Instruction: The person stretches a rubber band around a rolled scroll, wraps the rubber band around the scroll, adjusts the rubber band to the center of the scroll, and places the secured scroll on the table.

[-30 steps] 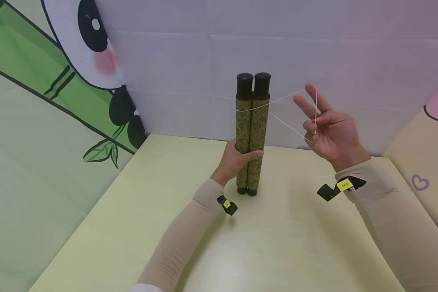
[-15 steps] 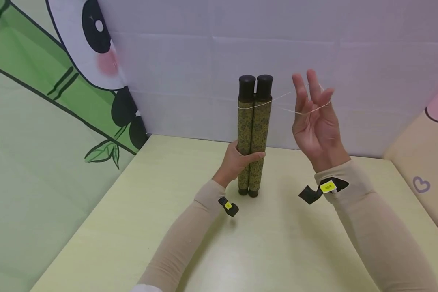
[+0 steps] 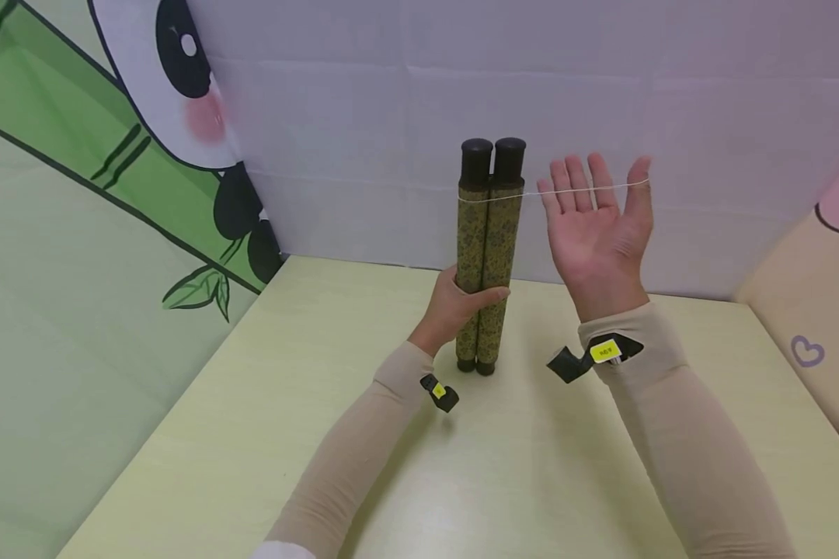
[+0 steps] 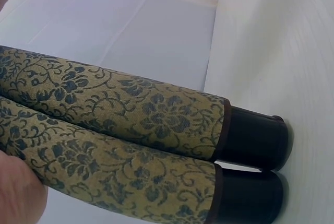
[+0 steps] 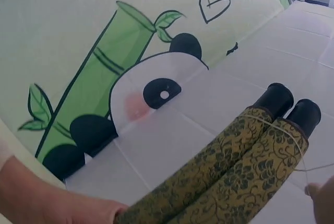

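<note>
Two patterned rolls (image 3: 500, 241) stand nearly upright side by side, their dark lower caps (image 4: 250, 135) seemingly resting on the desk (image 3: 531, 481), with the left grip (image 3: 450, 309) curled round both below their middle, thumb across the front. The right grip (image 3: 601, 233) is spread, palm showing, and a white string (image 3: 587, 189) runs from round the rolls' upper part across its fingers to the thumb tip (whether a second strand passes behind cannot be told). The rolls look stiff and fairly light; their cloth-like covering probably holds better than the smooth caps, so the patterned middle, taken round both together, seems best. The string looks springy and slight, likely prone to slip or snap if overstretched.
</note>
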A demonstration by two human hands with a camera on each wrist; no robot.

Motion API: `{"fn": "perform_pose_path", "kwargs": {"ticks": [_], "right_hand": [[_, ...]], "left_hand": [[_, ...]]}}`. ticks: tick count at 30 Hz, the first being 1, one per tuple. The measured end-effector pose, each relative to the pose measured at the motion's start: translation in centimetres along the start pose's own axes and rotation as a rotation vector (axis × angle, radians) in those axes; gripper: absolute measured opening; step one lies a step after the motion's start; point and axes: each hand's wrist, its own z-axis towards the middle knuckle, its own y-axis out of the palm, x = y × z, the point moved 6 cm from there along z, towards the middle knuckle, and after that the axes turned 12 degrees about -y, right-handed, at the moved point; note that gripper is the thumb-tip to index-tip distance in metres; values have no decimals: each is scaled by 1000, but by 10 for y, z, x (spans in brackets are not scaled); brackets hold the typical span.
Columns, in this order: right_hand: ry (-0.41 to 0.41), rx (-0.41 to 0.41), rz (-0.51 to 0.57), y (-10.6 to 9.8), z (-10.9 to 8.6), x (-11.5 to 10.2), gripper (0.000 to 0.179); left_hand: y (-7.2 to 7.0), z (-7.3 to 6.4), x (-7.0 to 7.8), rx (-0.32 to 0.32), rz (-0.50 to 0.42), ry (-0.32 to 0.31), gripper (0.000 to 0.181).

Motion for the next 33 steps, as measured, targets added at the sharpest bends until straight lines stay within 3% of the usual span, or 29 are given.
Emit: {"fn": "perform_pose_path", "kwargs": {"ticks": [5, 12, 16, 27, 33], "right_hand": [[-39, -176, -204, 8, 1, 0, 53], [-188, -562, -678, 21, 1, 1, 63], [-279, -741, -904, 31, -4, 1, 62], [-269, -973, -1535, 57, -12, 12, 75], [-306, -1085, -1791, 65, -13, 20, 81]], "left_hand": [[1, 0, 5, 1, -8, 25, 46], [1, 1, 5, 9, 13, 24, 48], [1, 2, 3, 11, 18, 9, 48], [3, 0, 3, 27, 21, 1, 48], [3, 0, 2, 29, 20, 10, 50]]}}
